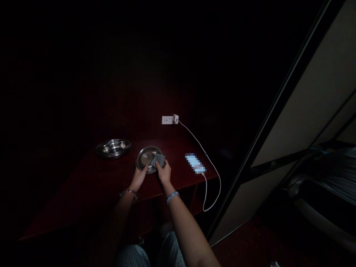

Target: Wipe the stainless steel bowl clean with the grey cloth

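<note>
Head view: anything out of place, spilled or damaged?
One thing: the white cable loops past the table edge and hangs below the tabletop, so it might snag. No spill visible, and the small metal dish shows no obvious damage, though the dark hides much.

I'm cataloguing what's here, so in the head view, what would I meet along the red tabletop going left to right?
Shiny metal dishware → held round metal dish → pale-blue pixelated device.
</note>
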A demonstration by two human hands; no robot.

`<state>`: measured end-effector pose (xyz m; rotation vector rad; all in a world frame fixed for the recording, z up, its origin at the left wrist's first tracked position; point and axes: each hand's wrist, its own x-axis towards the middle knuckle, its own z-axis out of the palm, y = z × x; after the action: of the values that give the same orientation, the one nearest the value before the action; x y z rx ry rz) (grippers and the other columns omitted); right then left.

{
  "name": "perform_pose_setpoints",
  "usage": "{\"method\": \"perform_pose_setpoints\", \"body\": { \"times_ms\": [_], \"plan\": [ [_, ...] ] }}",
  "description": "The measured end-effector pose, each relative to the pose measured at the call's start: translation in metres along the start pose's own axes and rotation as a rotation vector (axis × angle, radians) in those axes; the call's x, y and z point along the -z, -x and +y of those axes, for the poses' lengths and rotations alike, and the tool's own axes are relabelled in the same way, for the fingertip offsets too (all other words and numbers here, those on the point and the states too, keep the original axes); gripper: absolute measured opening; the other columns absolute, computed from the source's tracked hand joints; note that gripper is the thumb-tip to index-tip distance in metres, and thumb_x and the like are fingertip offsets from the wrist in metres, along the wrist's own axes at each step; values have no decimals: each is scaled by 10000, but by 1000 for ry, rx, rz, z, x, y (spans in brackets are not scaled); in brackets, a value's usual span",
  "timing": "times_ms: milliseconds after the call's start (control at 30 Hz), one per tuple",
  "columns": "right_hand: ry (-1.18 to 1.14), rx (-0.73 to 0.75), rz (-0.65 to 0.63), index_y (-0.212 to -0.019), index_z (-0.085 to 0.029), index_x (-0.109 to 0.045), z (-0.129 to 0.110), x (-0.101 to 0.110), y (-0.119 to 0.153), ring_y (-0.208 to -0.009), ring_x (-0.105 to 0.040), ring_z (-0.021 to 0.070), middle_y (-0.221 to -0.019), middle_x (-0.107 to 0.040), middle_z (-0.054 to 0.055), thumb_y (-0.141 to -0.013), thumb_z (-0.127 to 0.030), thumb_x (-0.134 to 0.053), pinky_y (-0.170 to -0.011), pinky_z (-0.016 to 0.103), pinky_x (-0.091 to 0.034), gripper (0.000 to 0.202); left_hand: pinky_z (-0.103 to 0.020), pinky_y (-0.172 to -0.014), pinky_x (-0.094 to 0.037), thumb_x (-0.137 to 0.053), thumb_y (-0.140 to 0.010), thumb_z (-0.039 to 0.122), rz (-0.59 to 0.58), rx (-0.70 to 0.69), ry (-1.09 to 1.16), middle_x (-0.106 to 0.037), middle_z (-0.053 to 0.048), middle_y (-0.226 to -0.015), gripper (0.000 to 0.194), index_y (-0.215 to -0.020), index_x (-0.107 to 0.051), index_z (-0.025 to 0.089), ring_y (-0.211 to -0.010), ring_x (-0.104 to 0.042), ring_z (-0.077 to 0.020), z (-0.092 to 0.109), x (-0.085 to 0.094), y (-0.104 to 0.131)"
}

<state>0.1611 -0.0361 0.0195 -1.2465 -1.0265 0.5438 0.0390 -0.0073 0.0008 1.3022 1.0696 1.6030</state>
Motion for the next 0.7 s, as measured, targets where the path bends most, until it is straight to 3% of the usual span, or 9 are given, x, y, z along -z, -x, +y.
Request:
{"method": "perform_pose_setpoints", "body": {
  "times_ms": [500,700],
  "plan": [
    [92,-17,23,-1010,-152,-718,-4,1,1,-880,-712,227,-979,-756,115,-835,-428,-643,-788,285,-527,336,-439,-1108,-389,-602,-739,134,-30,166,74,-716,-94,-1153,463,-1202,-605,151,-1190,-607,-244,23,-5,6],
    [169,-12,48,-1007,-155,-714,-1,1,0,-860,-709,224,-960,-757,112,-823,-425,-656,-786,285,-525,332,-459,-1069,-423,-622,-717,173,-47,166,101,-746,-88,-1051,385,-1099,-652,136,-1121,-642,-252,21,-4,4]
  ]
}}
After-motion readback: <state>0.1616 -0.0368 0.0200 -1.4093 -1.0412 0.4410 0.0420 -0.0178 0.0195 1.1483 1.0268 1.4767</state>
